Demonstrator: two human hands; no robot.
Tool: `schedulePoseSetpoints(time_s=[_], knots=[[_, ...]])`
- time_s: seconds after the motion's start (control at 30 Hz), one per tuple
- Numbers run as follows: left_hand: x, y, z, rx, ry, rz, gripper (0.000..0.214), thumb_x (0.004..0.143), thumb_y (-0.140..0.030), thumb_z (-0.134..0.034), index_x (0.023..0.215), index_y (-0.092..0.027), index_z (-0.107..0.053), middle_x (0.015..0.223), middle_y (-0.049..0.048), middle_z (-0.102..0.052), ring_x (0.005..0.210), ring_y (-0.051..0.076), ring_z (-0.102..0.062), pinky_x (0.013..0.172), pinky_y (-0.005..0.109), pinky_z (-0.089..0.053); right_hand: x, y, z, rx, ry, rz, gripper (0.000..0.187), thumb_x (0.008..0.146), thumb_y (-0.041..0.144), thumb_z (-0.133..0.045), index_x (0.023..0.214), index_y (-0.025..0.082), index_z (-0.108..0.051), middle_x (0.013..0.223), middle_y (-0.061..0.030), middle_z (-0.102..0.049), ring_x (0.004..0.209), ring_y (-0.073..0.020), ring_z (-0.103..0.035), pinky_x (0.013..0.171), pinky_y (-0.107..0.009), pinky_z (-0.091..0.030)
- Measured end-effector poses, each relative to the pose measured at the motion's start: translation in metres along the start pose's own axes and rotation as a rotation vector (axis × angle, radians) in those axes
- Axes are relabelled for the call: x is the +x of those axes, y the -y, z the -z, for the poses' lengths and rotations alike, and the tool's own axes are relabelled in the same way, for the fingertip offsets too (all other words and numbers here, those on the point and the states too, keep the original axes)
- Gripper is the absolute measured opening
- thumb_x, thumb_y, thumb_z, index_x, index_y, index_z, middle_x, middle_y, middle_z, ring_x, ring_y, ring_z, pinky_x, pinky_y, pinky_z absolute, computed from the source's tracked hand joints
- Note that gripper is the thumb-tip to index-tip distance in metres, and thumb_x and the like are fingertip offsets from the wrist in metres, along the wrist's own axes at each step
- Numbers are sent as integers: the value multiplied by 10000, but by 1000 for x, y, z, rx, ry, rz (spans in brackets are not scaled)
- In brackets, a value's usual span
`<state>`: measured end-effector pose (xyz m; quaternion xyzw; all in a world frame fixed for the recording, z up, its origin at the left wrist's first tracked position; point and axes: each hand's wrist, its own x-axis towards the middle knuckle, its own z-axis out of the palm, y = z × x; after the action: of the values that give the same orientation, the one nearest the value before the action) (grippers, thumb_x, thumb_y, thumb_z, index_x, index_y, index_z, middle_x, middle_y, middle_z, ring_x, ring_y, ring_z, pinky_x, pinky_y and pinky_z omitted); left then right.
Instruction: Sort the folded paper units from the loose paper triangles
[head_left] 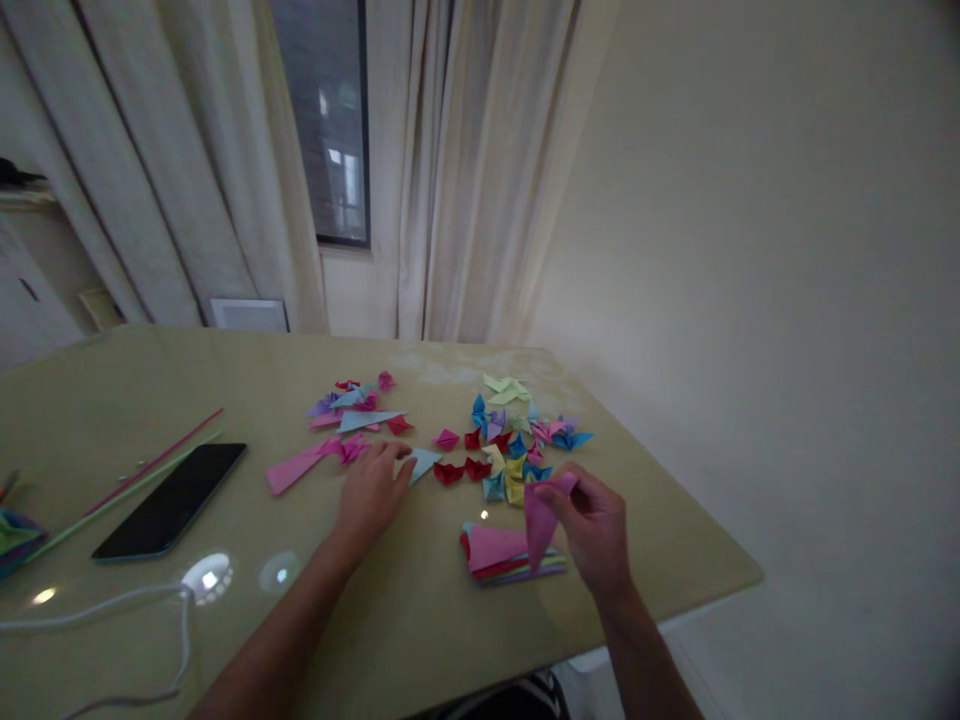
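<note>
Right hand [596, 520]: is clamping pink folded-paper triangle [539, 522] above multicoloured folded-paper stack [495, 547] | Left hand [373, 487]: is bending fingers at pale-blue pointed paper [425, 462], cannot tell whether clamped

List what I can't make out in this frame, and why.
All in the head view:
- Left hand: fingertip contact with the pale blue paper is too small and blurred to tell.
- Held pink paper: partly hidden by the right hand.
- Stack: sheet count unclear; edges too thin, partly covered by the held pink paper.
- Cable: ends cut off by the picture's edges.
</note>
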<state>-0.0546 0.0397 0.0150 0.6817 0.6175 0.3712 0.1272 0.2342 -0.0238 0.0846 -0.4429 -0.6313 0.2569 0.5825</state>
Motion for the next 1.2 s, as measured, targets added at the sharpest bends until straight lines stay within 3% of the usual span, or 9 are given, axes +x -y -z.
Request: schedulePoseSetpoints(time_s=[0.13,0.23,0.33,0.53,0.7,0.83,0.93,1.0,1.2], knots=[[-3,16,-9,405,47,2,351,973,-394,-591,1208,-150,-682,1245,181,-669,1231,359,-581,1062,492,-443,18,5,14,-328,476,81,436,1059,466,-539,737,186,-633,708,2,-610,670,-151,-557,649,-255,-406],[-2,15,-10,438,165,-3,306,999,-362,-560,1147,-127,-688,1197,178,-669,1173,332,-608,1026,438,-464,22,-8,-3,-584,803,84,376,1092,394,-489,850,190,-691,772,-19,-691,713,-161,-614,652,-251,-375],[0,13,-7,398,198,2,253,997,-317,-570,1143,-138,-672,1182,156,-683,1154,310,-624,1003,403,-468,17,-23,-23,-833,977,87,307,1076,407,-544,964,198,-740,893,-62,-772,795,-191,-681,672,-257,-370],[1,16,-7,305,193,48,222,979,-310,-597,1133,-155,-639,1144,136,-698,1116,286,-646,947,366,-470,9,-28,-29,-808,928,57,308,1088,435,-524,1185,223,-725,1050,-76,-802,925,-210,-731,755,-262,-417],[1,14,-5,305,214,59,227,980,-318,-579,1141,-170,-639,1170,136,-697,1119,284,-644,945,366,-467,9,-20,-8,-697,783,62,335,1040,491,-603,940,204,-742,867,-47,-760,788,-189,-691,695,-261,-428],[0,12,-5,306,199,23,231,977,-307,-567,1137,-159,-642,1165,144,-693,1108,288,-641,953,381,-466,5,-14,3,-651,607,374,277,1075,374,-565,959,220,-764,881,-55,-719,800,-183,-659,733,-284,-479],[0,12,-6,314,188,19,230,983,-307,-560,1137,-157,-639,1146,142,-694,1108,288,-640,943,377,-466,-4,-20,-4,-736,483,612,226,1066,230,-565,1145,232,-777,897,-80,-725,822,-199,-650,772,-319,-505],[0,13,-6,315,192,20,223,981,-304,-564,1130,-158,-641,1146,142,-695,1109,286,-641,934,371,-466,-14,-29,-14,-777,459,677,264,1048,180,-584,1242,237,-752,897,-84,-738,819,-206,-656,780,-334,-520],[2,15,-5,215,154,36,169,940,-265,-600,1071,-175,-657,1100,116,-715,1065,261,-655,922,358,-472,-40,-43,-23,-620,436,538,475,1015,505,-631,1347,166,-671,1055,-134,-755,955,-270,-704,834,-388,-575]])
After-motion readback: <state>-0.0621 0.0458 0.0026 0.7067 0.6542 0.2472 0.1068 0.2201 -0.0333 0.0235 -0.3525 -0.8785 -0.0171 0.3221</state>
